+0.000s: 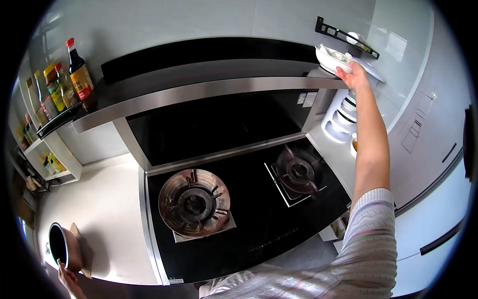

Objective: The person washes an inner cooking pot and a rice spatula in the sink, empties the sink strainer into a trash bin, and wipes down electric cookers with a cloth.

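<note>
White bowl [328,62] with whitish contents is being held aloft at about half past one, by the right end of the range hood's [209,85] top; whether it is resting there or hanging just above, I cannot tell. The right hand [352,74] is clamping its rim, fingers together on it. At eight o'clock the left hand [68,280] is reaching to the near rim of a brown pot [73,249], which is sitting on the pale surface [119,224]; whether that grip is closing, I cannot tell. As for progress, the bowl is already being gripped but not yet released, and the pot is standing off the left burner [195,203] and right burner [298,172].
</note>
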`<action>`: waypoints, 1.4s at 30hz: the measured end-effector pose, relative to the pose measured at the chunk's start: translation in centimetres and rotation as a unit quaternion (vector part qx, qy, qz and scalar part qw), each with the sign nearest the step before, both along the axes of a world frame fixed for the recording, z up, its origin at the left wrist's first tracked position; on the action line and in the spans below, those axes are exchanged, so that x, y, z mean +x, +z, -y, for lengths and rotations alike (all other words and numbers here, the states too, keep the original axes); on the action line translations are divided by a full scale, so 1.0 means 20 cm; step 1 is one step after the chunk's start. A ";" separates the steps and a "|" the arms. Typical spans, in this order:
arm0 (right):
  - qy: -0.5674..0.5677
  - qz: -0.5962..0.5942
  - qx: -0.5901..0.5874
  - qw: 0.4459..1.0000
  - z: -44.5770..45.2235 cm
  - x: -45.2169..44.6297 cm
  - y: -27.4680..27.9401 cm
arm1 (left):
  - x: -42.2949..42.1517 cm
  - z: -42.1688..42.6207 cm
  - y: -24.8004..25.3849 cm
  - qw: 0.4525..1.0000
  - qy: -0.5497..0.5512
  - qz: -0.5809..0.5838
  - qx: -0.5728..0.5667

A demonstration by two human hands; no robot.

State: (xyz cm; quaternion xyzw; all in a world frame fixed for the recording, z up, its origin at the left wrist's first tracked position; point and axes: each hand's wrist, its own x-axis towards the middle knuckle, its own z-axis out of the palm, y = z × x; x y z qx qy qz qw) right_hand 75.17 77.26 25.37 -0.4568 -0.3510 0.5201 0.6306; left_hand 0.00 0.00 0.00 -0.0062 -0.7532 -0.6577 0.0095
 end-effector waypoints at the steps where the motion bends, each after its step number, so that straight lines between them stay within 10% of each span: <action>1: -0.001 0.001 0.000 1.000 0.00 -0.03 -0.03 | 0.00 0.04 0.04 1.000 -0.006 -0.016 -0.008; 9: 0.193 -0.137 0.077 0.968 -0.46 0.26 -0.16 | 0.21 0.14 0.02 0.998 0.048 -0.044 -0.006; 20: 0.060 -0.026 0.064 0.996 0.12 0.05 -0.30 | 0.42 0.12 0.02 0.993 -0.028 0.034 0.112; 23: 0.374 0.214 0.092 0.898 0.45 -0.25 -0.61 | 0.29 0.20 -0.10 0.989 -0.031 0.028 0.145; 25: 0.257 0.357 0.018 0.898 1.27 -1.09 -0.63 | 0.22 0.30 -0.11 0.989 -0.045 0.039 0.137; 33: 0.718 0.208 -0.088 0.658 2.30 -2.44 -1.41 | 0.14 0.75 -0.21 0.982 -0.108 0.089 0.125; 34: 0.665 0.225 -0.072 0.709 2.43 -2.56 -1.46 | 0.14 0.83 -0.22 0.980 -0.104 0.085 0.144; 42: 0.754 0.240 -0.082 0.606 2.81 -3.23 -1.47 | -0.02 1.26 -0.24 0.970 -0.011 0.036 0.241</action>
